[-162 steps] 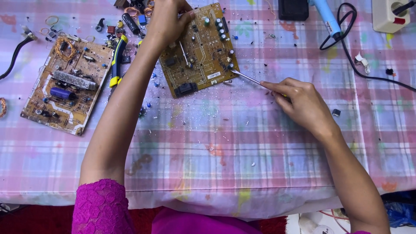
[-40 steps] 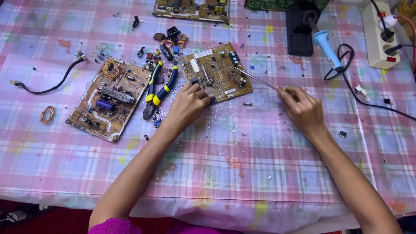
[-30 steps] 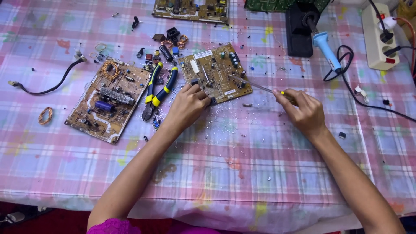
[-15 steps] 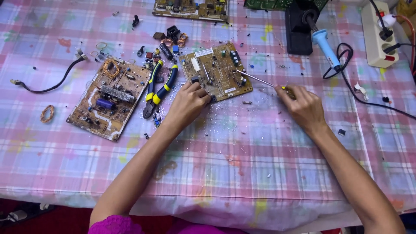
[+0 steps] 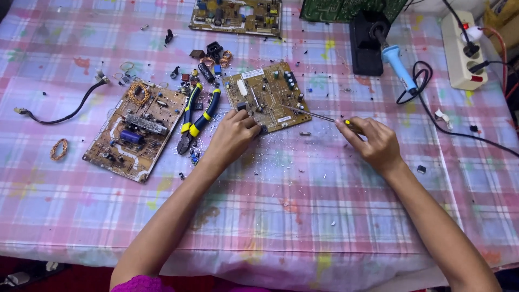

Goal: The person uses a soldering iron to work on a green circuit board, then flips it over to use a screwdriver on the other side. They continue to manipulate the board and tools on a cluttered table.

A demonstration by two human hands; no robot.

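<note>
Centre top of frame: small circuit board lies flat on the checked tablecloth, turned a little so its corners point up and down the picture
Left hand: left hand rests on the board's lower left corner, fingers curled over the edge and pinning it down
Right hand: right hand closed around the yellow handle of a screwdriver, only a spot of handle showing between the fingers
Tool axis: thin metal shaft runs nearly level, from the fist at centre right up-left to the board, tip touching near its right edge
Board handling: stiff, light and flat, likely to slide on the cloth unless pressed; soldered parts look fragile, so bare edges and corners seem the safest hold
Board axis: long side runs from lower left to upper right
Left of board: blue and yellow pliers just beside it, jaws pointing down; larger circuit board further left
Upper right: blue soldering iron near a black stand, white power strip at the edge
Cloth: loose parts and small debris scattered around the boards
</note>
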